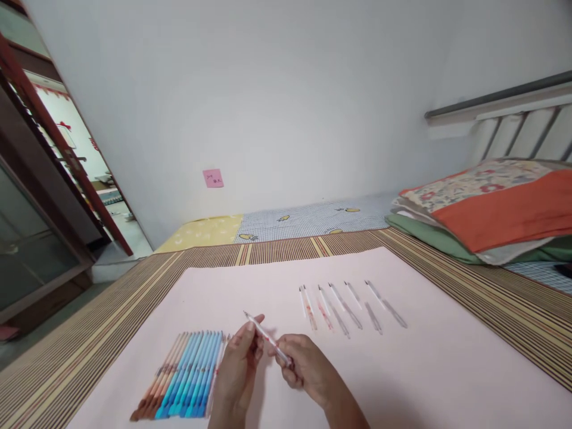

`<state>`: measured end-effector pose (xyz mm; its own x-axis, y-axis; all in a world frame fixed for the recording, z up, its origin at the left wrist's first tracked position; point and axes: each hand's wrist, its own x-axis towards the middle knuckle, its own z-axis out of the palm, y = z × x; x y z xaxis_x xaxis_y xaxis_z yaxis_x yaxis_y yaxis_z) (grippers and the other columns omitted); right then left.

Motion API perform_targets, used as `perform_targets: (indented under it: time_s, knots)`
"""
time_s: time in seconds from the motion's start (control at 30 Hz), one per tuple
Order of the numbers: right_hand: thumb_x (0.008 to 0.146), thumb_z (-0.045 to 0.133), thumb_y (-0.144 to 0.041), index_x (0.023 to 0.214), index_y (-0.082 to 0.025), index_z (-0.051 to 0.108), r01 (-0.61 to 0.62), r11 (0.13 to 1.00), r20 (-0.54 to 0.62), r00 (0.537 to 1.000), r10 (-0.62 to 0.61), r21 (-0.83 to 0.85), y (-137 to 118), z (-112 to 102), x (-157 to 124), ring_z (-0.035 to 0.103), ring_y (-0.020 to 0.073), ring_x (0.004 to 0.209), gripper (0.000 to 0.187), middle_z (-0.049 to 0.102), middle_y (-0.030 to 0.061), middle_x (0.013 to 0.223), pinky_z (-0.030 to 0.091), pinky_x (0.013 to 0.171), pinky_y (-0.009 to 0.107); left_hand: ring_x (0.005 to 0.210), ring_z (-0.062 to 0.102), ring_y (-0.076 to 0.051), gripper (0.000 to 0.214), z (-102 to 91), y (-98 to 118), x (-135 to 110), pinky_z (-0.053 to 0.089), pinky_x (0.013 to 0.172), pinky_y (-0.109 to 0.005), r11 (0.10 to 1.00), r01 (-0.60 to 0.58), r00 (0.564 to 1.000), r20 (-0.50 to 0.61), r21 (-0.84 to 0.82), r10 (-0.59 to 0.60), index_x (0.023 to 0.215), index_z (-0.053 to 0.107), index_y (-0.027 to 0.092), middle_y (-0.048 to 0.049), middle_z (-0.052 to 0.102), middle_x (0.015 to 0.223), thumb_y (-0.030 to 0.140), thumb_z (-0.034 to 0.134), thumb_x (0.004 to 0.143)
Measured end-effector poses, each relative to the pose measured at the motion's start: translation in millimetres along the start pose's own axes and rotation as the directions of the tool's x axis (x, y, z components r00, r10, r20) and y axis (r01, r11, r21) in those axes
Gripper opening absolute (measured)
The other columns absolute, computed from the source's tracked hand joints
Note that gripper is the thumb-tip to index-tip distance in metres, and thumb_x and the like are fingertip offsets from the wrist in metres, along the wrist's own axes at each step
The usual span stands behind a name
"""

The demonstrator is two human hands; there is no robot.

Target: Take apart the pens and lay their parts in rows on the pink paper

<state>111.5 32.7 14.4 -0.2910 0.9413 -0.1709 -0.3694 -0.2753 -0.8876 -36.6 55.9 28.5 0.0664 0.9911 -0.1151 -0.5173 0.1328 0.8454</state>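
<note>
A clear pen with pink-red marks (pixel 267 337) slants between my two hands above the pale pink sheet (pixel 250 286). My left hand (pixel 239 363) pinches it near the tip, which points up and left. My right hand (pixel 306 364) grips its lower end. Left of my left hand lies a row of pens, brown ones (pixel 161 378) beside blue ones (pixel 192 372), with some clear pens at its right edge partly hidden by that hand. Beyond my right hand, white refills (pixel 337 296) and clear pen barrels (pixel 373 317) lie apart on the sheet, some barrels with pink-red patterns (pixel 325 314).
The sheet rests on a striped mat (pixel 286 250). Folded cloths or cushions (pixel 496 202) are stacked at the right, near a radiator (pixel 527 128). A white wall with a pink note (pixel 213 178) stands behind. An open doorway (pixel 111 196) is at the left.
</note>
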Motion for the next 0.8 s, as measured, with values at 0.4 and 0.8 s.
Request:
perform_targets:
  time_s: [0.4,0.8]
  knots:
    - [0.078,0.064,-0.066,0.082,-0.014,0.064,0.006,0.989,0.001,1.000,-0.005,-0.148,0,1,4,0.035,0.0014,0.041,0.052,0.049,-0.0056,0.063,0.013,0.041,0.020,0.061,0.058,-0.011,0.036,-3.7,-3,4,0.051,0.062,-0.022,0.999,0.021,0.999,-0.028,-0.047,-0.022,0.095,0.076,0.013,-0.0011,0.065,0.065,0.037,0.084,0.069]
    - [0.074,0.068,-0.064,0.073,-0.015,0.060,-0.069,0.998,0.075,0.995,0.068,0.003,-6,-3,0,0.018,-0.0005,0.035,0.050,0.032,-0.0119,0.050,0.006,0.037,0.021,0.064,0.052,-0.010,0.035,-15.2,13,3,0.047,0.062,-0.021,0.986,-0.149,0.987,-0.053,0.071,0.153,0.095,0.077,0.015,-0.0063,0.071,0.084,0.042,0.080,0.073]
